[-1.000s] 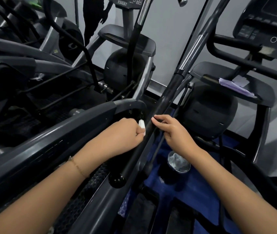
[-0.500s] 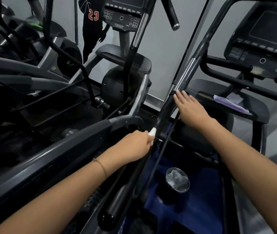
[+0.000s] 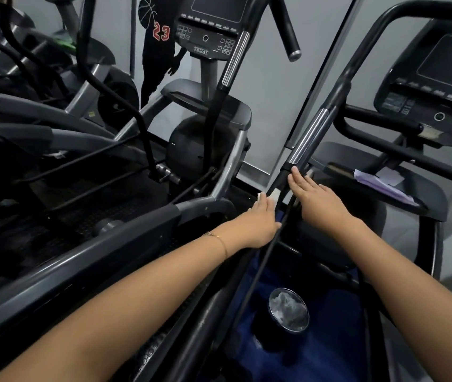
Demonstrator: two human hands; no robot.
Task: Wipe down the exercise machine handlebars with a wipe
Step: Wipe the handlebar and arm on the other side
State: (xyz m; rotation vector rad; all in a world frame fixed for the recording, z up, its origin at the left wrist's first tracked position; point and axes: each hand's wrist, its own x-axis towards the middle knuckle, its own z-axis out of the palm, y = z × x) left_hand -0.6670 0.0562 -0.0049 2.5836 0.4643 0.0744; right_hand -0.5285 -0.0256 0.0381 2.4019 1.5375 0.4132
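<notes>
The left hand (image 3: 263,221) has slid up the handlebar (image 3: 308,136), gripping a white wipe (image 3: 273,194) at centre frame; the bar slants from lower centre to upper right. The right hand (image 3: 317,202) rests on it, fingers straight.

Handlebar (image 3: 340,86): long black tube, tilted, running from bottom centre up to the right, curving over at the top. Polished chrome sleeve (image 3: 308,136) mid-length, black grip above and below it.

Wipe (image 3: 273,194): small, white, crumpled, pressed against the black section just below the chrome sleeve. Left hand (image 3: 260,224) covers most of it, so only two white edges stick out past the fingertips.
</notes>
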